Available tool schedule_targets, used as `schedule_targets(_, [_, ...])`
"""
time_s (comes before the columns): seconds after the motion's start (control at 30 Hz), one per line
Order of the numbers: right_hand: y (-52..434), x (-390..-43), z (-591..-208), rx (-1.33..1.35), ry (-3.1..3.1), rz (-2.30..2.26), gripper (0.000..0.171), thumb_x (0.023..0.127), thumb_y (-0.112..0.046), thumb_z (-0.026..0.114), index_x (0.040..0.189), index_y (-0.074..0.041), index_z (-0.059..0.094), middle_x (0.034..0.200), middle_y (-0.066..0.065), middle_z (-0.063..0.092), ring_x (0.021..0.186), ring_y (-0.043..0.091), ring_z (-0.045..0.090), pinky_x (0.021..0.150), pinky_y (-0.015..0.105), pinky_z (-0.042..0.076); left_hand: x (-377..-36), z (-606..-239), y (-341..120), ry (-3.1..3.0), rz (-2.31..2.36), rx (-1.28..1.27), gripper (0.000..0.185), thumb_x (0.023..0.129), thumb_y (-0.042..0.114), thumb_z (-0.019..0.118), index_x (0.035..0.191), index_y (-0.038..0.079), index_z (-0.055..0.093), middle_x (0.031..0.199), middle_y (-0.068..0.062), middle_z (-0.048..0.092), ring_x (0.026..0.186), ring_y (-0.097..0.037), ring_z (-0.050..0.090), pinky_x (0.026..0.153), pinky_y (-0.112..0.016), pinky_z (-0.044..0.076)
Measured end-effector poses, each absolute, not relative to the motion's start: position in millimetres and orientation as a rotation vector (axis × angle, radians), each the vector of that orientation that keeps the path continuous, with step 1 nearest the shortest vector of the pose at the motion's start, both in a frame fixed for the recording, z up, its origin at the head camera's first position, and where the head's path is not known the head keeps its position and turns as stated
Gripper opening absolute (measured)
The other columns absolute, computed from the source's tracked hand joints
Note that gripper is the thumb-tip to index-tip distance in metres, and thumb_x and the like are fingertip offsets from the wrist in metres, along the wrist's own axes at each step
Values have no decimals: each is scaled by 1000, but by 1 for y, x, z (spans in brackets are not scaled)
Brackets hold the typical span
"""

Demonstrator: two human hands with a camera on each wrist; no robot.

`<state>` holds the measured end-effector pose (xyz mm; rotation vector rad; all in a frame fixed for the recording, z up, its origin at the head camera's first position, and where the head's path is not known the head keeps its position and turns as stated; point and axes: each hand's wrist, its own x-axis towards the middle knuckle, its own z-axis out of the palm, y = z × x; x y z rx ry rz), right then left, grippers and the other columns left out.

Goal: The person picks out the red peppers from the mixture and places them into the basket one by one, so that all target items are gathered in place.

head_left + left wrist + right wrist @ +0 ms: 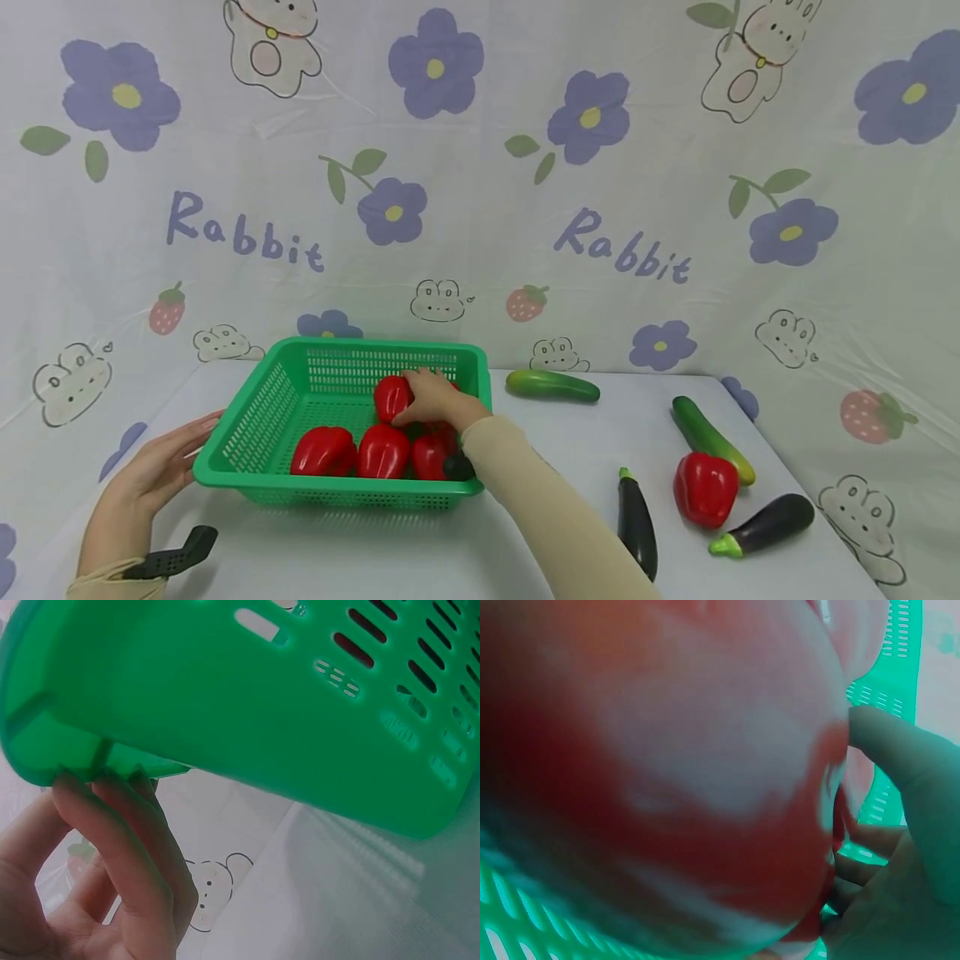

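The red pepper (392, 397) sits inside the green basket (247, 421), toward its back right part, with the right hand (435, 400) curled over it and fingers wrapped round its top. From the right wrist view the pepper (667, 772) fills nearly everything, the thumb (907, 757) pressed against its side, so the grip looks close and firm, though I cannot see whether the pepper rests on the basket floor or is just clear of it.

Three more red peppers (382, 451) lie in a row along the near wall, just beside the held one. The risk I see is crowding: the glossy skins look slippery, and the held pepper could slide against its neighbours and roll, or knock one toward the rim.

The left hand (161, 471) lies flat and relaxed, fingers straight against the basket's left rim (67, 761), holding nothing. That is only a light brace; a push from the right arm, whose sleeve (525, 492) lies across the near right corner, could tip or skid the basket on the smooth white table (360, 550).

Outside, well apart, lie another red pepper (705, 489), two cucumbers (552, 385) and two aubergines (637, 523).
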<state>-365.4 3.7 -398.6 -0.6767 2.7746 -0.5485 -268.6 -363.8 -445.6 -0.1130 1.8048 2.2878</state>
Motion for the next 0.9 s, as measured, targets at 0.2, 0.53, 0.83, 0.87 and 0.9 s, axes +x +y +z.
schedule_targets(0.2, [4,-365,-398,-652,2758,-605,79,78,-37,67,142,-11,28,140,7,41,133,26,31,105,46,33,-269,-446,-364,1833,2271,-136,20,93,24,51,103,31,67,101,20,64,92,-4,60,79,-27,52])
schedule_targets(0.53, [5,-366,-391,-683,2720,-885,75,80,-30,68,141,-9,30,142,8,39,130,22,36,102,41,38,-269,-446,-366,1810,2275,-110,22,94,23,49,106,30,66,102,20,64,92,-4,59,79,-27,52])
schedule_targets(0.83, [8,-363,-378,-711,2756,-955,73,79,-32,68,140,-14,33,142,5,40,131,22,36,103,43,37,-266,-444,-365,1769,2291,-80,23,95,21,48,104,29,68,102,19,64,93,-4,60,79,-27,52])
schedule_targets(0.87, [8,-363,-377,-711,2761,-959,73,79,-34,68,140,-14,33,142,5,40,131,21,37,103,43,36,-266,-444,-365,1765,2292,-76,23,95,21,48,104,29,68,102,19,64,93,-5,60,79,-27,52])
schedule_targets(0.9, [9,-363,-376,-708,2765,-966,74,79,-34,69,140,-15,33,142,4,40,131,21,36,104,43,36,-266,-444,-365,1763,2293,-74,23,95,21,48,104,29,68,103,19,64,93,-5,60,79,-27,52])
